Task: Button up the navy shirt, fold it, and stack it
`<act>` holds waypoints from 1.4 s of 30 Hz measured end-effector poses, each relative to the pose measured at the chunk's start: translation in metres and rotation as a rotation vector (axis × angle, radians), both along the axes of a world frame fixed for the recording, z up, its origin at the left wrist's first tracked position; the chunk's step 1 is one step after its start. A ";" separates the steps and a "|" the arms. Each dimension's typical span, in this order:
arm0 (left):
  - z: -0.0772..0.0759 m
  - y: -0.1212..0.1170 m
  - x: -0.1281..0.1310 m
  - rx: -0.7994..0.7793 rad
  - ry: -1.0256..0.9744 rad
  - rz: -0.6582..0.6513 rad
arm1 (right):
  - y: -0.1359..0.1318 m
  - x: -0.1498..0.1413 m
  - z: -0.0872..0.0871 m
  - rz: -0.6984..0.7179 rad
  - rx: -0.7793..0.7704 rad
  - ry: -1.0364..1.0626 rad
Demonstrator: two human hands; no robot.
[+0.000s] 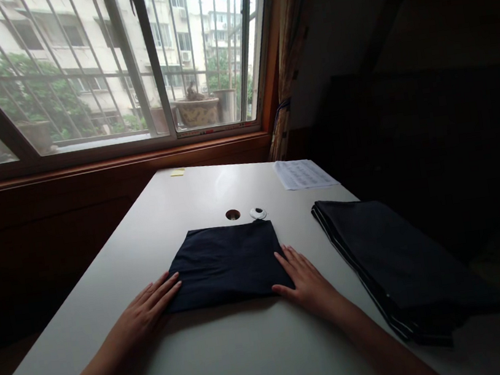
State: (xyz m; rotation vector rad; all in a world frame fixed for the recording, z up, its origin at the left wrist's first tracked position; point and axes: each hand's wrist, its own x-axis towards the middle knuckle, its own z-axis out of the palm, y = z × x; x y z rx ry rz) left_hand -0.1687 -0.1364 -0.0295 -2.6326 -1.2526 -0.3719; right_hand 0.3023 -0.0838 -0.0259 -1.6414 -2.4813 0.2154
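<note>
A dark navy cloth (228, 264), folded into a neat square, lies flat on the white table (217, 353) in front of me. My left hand (148, 307) rests flat at the cloth's near left corner, fingers stretched out and fingertips touching its edge. My right hand (304, 280) lies flat at the near right corner, fingers extended along the cloth's right edge. Neither hand holds anything.
A stack of folded dark cloths with pale edge stripes (395, 260) sits at the right. A cable hole (233, 215) and its white cap (258, 213) lie behind the cloth. A printed sheet (304, 173) and a yellow note (178, 173) are farther back, below a barred window (98, 72).
</note>
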 end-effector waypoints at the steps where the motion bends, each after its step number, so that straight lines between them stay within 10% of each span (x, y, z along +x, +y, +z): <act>1: 0.000 -0.001 -0.004 -0.015 -0.027 -0.008 | 0.000 0.000 0.000 -0.001 0.000 0.002; 23: 0.024 -0.019 0.005 -0.167 -0.758 0.272 | 0.011 0.015 0.010 0.114 0.072 0.380; 42: 0.023 -0.022 0.010 -0.184 -0.619 0.104 | -0.001 0.011 0.028 0.311 0.004 0.488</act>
